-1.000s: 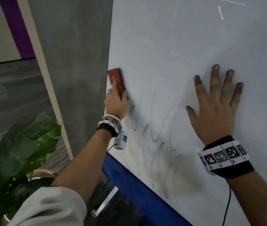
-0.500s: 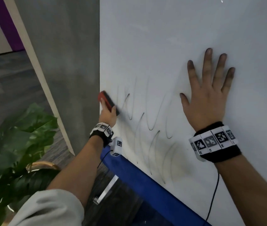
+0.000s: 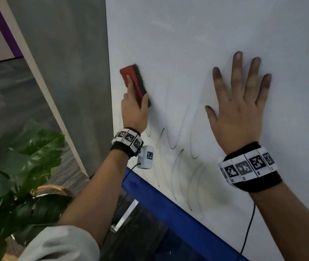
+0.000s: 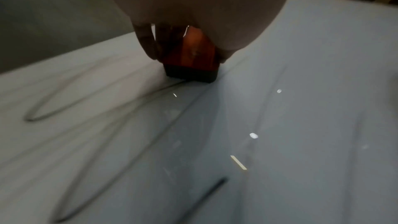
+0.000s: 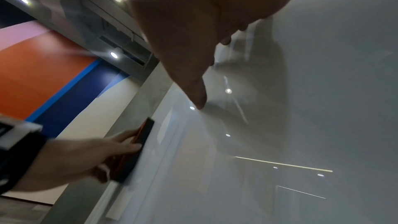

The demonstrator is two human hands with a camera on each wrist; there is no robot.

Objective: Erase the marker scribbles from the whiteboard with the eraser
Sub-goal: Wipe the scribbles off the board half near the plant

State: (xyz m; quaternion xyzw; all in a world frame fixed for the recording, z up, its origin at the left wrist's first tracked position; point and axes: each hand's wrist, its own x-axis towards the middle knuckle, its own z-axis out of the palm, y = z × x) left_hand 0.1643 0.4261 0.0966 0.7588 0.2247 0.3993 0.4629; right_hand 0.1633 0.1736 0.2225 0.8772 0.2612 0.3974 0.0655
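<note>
A red eraser (image 3: 133, 82) with a black felt face is pressed flat against the whiteboard (image 3: 197, 34) near its left edge. My left hand (image 3: 134, 108) grips it, index finger along its back and thumb on its side; the left wrist view shows the eraser (image 4: 192, 57) held from both sides, felt on the board. Black looping marker scribbles (image 3: 174, 144) run below and to the right of the eraser, down to the board's lower edge. My right hand (image 3: 240, 102) lies flat on the board with fingers spread, to the right of the scribbles. The right wrist view catches the eraser (image 5: 137, 146) too.
A grey wall panel (image 3: 65, 63) borders the board's left edge. A blue ledge (image 3: 168, 204) runs along the board's bottom. A leafy green plant (image 3: 18, 166) in a woven basket stands at the lower left on grey carpet. A black cable (image 3: 248, 228) hangs from my right wrist.
My left hand swept the eraser down along the board's left edge, then back up to above the scribbles. The right hand stayed flat on the board.
</note>
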